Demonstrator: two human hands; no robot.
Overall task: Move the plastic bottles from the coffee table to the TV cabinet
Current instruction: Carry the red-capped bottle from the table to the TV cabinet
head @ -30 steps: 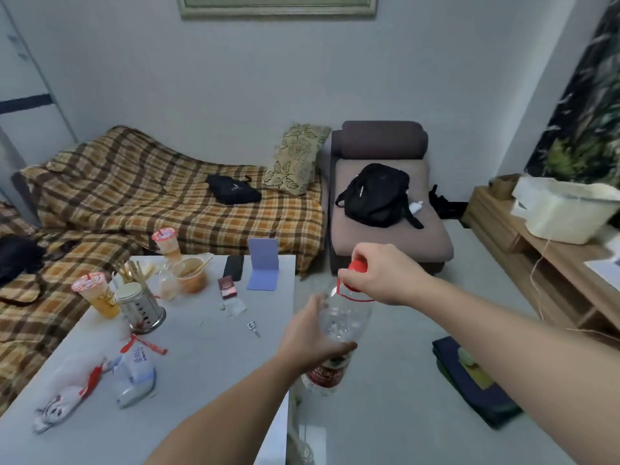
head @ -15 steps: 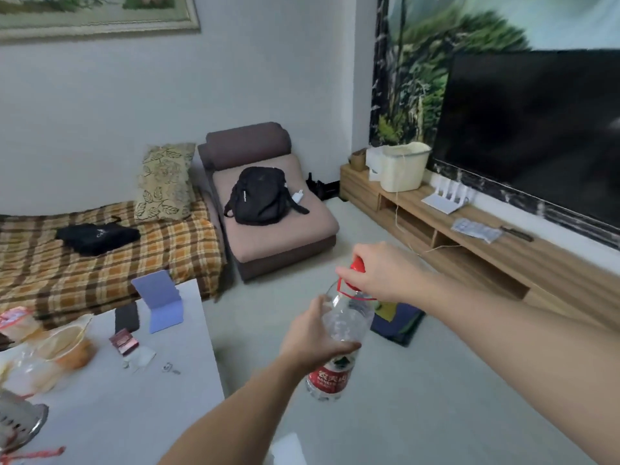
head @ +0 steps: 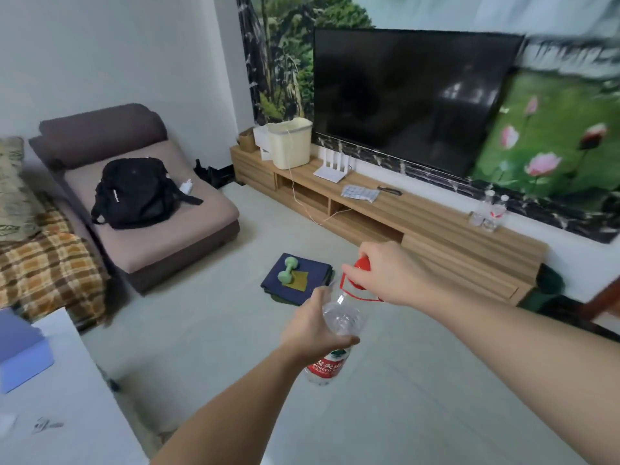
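Note:
I hold a clear plastic bottle [head: 335, 330] with a red cap and red label in mid-air over the floor. My left hand [head: 307, 325] grips its body. My right hand [head: 385, 273] is closed over its red cap and handle. The wooden TV cabinet [head: 436, 223] runs along the right wall under the TV. Two clear bottles [head: 488, 211] stand on its top near the right end. The white coffee table [head: 60, 414] shows at the lower left, behind my arms.
A beige bin [head: 290, 144], a white router [head: 330, 169] and a cloth [head: 359, 193] sit on the cabinet. A green dumbbell [head: 287, 271] lies on a blue mat on the floor. A brown chair holds a black backpack [head: 134, 193]. A blue box [head: 20, 350] rests on the table.
The view has swung right from the coffee table and sofa toward the TV cabinet. Both hands keep the same hold on the bottle, which has moved away from the table.

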